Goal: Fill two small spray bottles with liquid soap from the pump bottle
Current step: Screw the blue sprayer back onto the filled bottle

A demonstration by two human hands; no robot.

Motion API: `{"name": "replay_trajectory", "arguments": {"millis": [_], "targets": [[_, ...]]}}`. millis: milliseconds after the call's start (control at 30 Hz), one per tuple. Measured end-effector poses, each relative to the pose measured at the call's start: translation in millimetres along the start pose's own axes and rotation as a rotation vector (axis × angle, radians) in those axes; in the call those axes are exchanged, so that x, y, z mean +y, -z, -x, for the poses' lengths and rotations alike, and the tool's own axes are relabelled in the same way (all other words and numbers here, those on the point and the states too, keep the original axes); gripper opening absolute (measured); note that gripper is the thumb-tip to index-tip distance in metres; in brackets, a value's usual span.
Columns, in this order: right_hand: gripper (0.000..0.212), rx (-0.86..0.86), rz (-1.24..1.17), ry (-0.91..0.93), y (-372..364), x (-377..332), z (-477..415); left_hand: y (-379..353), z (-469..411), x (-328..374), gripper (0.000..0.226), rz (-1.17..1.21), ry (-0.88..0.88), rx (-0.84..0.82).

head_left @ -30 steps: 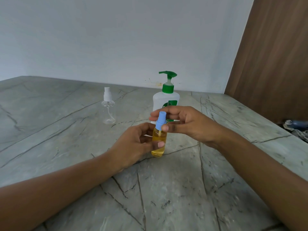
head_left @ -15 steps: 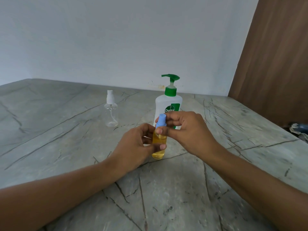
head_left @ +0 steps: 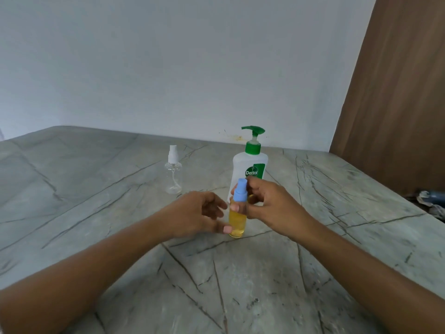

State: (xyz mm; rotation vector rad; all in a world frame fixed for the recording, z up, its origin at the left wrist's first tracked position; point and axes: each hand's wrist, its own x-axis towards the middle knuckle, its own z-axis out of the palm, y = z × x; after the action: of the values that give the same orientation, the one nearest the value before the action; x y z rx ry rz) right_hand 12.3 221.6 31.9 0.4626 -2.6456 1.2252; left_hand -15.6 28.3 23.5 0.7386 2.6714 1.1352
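Note:
A small spray bottle (head_left: pixel 237 221) full of yellow liquid stands on the grey marble table (head_left: pixel 265 273) at the centre. Its blue spray cap (head_left: pixel 240 192) sits on its neck. My right hand (head_left: pixel 274 206) pinches the cap and neck from the right. My left hand (head_left: pixel 199 213) is on the bottle's left, fingers loosely spread, thumb tip touching the bottle low down. Just behind stands the white pump bottle (head_left: pixel 250 165) with a green pump, partly hidden by my right hand. An empty clear spray bottle (head_left: pixel 173 175) with a white cap stands further back on the left.
A pale wall (head_left: pixel 192 68) rises behind the table. A brown wooden panel (head_left: pixel 397 116) stands at the right. Crumpled cloth-like things (head_left: pixel 431 204) lie past the table's right edge.
My right hand has brought the blue cap down onto the yellow bottle's neck. My left hand has loosened from round the bottle, its fingers now spread.

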Motion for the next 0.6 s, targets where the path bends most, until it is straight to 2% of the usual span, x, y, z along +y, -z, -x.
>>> {"name": "replay_trajectory", "arguments": {"millis": [133,233,433,600], "targets": [[0.045,-0.026,0.064,0.012,-7,-1,1,30,27,-22,0.043,-0.388,0.067,0.092],[0.045,-0.014,0.045,0.02,-20,-6,-9,45,37,-43,0.044,-0.562,0.18,0.18],[0.048,0.08,0.057,0.05,-60,-19,-53,54,25,-70,0.047,-0.616,0.334,0.244],[0.045,0.191,0.094,-0.016,-80,-17,-93,49,25,-75,0.046,-0.641,0.333,0.321]]}}
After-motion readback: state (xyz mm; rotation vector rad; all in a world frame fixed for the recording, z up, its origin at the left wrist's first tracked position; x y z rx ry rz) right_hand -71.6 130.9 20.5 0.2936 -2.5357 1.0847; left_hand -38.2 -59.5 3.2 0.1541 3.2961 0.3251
